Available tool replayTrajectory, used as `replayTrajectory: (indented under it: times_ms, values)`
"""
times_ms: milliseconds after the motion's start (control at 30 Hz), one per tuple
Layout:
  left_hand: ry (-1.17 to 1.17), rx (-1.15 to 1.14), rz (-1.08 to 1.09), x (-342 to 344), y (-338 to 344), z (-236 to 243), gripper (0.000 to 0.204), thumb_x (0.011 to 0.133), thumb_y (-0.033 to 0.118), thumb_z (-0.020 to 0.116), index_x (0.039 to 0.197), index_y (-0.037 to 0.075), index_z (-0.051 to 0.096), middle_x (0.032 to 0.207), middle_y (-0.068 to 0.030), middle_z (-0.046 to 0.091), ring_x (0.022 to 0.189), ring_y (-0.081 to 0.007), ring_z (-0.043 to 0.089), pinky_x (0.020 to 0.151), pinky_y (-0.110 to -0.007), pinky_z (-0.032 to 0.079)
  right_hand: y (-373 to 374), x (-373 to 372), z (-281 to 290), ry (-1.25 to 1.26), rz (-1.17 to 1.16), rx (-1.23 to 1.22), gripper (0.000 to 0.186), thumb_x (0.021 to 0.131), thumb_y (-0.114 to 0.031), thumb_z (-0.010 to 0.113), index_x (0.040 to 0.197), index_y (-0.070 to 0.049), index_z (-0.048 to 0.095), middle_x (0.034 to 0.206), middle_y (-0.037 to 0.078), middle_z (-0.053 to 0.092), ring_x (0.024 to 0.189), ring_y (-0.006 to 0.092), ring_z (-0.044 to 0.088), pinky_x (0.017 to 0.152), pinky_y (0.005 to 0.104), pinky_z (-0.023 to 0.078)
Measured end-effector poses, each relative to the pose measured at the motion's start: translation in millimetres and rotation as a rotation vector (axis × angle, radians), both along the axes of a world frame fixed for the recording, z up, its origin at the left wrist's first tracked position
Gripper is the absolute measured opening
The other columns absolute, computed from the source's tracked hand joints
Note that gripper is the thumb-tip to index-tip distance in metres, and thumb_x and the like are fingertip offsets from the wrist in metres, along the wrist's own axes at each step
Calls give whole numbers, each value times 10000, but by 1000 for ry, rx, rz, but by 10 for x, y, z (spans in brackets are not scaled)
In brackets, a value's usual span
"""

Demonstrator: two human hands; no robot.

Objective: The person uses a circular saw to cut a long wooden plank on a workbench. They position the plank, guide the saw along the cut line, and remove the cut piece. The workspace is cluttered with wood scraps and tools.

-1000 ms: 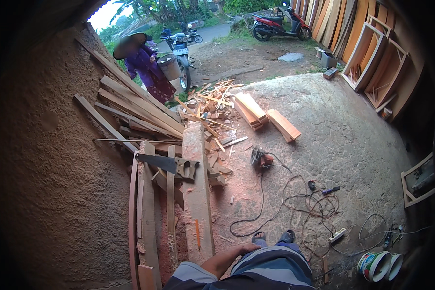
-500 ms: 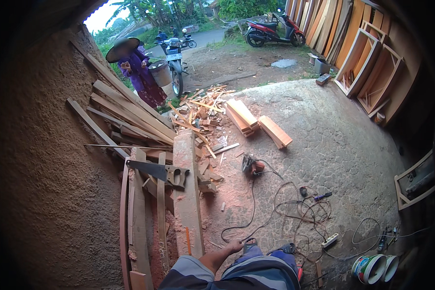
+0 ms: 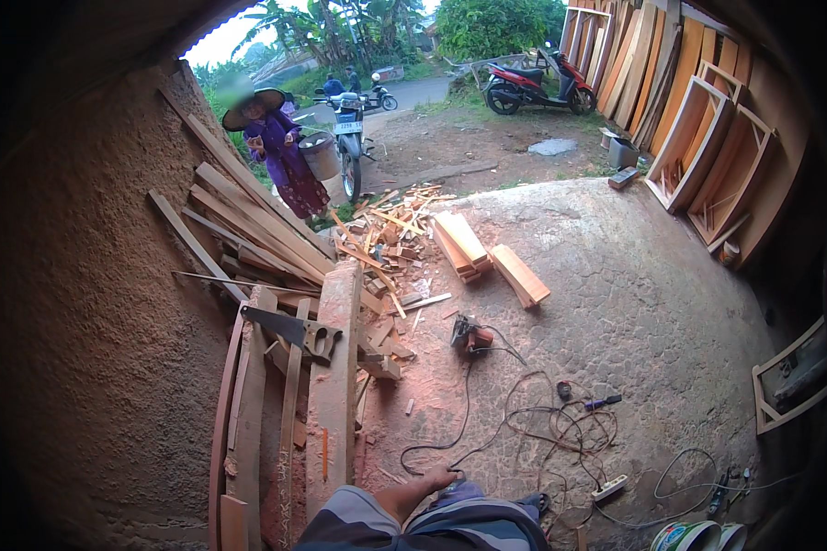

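Observation:
My left hand (image 3: 438, 477) hangs in front of my striped shirt (image 3: 450, 525) at the bottom of the view, fingers loosely apart, with nothing seen in it. It is above a concrete floor (image 3: 643, 303) strewn with black cable (image 3: 533, 432). My right hand is out of view. Just left of the hand a thick plank (image 3: 334, 395) runs away from me, with a hand saw (image 3: 294, 332) lying across its far half. An orange and black power tool (image 3: 470, 336) sits on the floor ahead.
A rough earthen wall (image 3: 92, 349) rises on the left with boards leaning on it. Wood blocks (image 3: 487, 257) and offcuts (image 3: 386, 230) lie ahead. A person in purple with a bucket (image 3: 285, 161) stands by a motorbike (image 3: 350, 129). Wooden frames (image 3: 708, 147) line the right.
The view has shifted a little, so the floor and the tool sit lower in the picture. My feet, seen before, are now hidden behind my shirt. The hand stays low.

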State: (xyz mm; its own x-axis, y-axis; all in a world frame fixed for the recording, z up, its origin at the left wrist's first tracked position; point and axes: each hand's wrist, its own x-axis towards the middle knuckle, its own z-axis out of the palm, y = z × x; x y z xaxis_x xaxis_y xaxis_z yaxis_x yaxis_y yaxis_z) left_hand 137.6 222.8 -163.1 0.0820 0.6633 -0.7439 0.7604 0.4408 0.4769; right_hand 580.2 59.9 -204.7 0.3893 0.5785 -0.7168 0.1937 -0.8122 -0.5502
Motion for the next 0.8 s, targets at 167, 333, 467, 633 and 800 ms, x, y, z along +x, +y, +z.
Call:
replayTrajectory:
  times_ms: [167, 333, 467, 633, 800]
  values:
    - [14, -80, -190, 786, -73, -18, 547, 915, 478, 570, 1267, 83, 707, 1323, -240, 646, 1262, -376, 601, 1094, -419, 439, -619, 468, -573, 2, -68, -3, 305, 910, -374, 683, 1011, -110, 799, 929, 126, 769, 920, 224, 746, 829, 349, 544]
    - [-42, -22, -522, 1297, -70, 207, 642, 981, 537, 516, 1379, 43, 607, 1383, -235, 608, 1310, -368, 560, 1109, -427, 426, -1658, 56, -1082, -219, -71, -50, 279, 923, -329, 678, 997, -90, 803, 902, 93, 774, 876, 192, 742, 788, 357, 556]
    - [-208, -223, -520, 1540, 11, 360, 712, 1021, 444, 546, 1496, -70, 416, 1526, -263, 465, 1428, -337, 450, 1164, -393, 363, -1622, -206, -956, -68, -576, -5, 271, 959, -159, 560, 1128, -35, 732, 812, 64, 711, 647, 167, 653, 581, 349, 522]
    - [-162, -322, -725, 1769, 32, 295, 768, 1018, 428, 550, 1528, -101, 328, 1592, -272, 361, 1497, -341, 344, 1213, -387, 289, -1154, -11, -415, 245, -1103, -15, 188, 920, -63, 575, 1073, -84, 682, 766, 22, 648, 596, 130, 631, 503, 285, 490]
    - [130, -309, -1084, 2086, 146, 65, 816, 959, 476, 599, 1603, 88, 284, 1639, -272, 247, 1487, -417, 331, 1215, -455, 299, -986, 267, -866, 300, -1324, -29, 205, 952, -91, 570, 1129, -99, 673, 871, 5, 657, 627, 100, 622, 509, 258, 489]
